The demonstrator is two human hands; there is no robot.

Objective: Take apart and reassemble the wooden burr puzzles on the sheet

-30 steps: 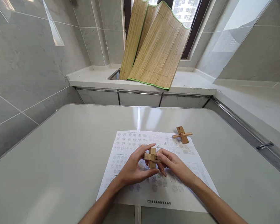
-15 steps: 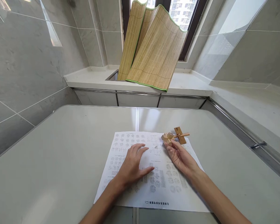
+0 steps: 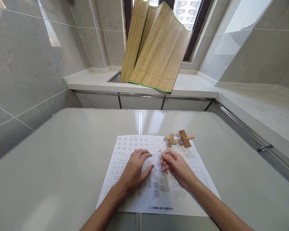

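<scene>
My left hand (image 3: 136, 165) rests on a printed instruction sheet (image 3: 183, 210), its fingers bent and spread from the thumb, with nothing in it. Facing it across a narrow gap is my right hand (image 3: 174, 165), fingers loosely curled over the paper and no object visible in them. Just beyond the right hand, a cross-shaped wooden interlocking puzzle (image 3: 170, 140) sits at the sheet's far edge. Beside it on the right is a flat brown wooden piece (image 3: 184, 138) marked with a character, crossed by a light wooden stick (image 3: 190, 137).
Beneath the paper is a pale table (image 3: 62, 160) with a seam down its middle. A bamboo mat (image 3: 159, 54) with green edging leans before the window on a white ledge (image 3: 86, 80). Grey tiled walls (image 3: 26, 64) flank the table.
My right hand has let go of the cross-shaped puzzle and drawn back down and left, towards my left hand. The puzzle now stands apart from my fingers. My left hand has barely moved.
</scene>
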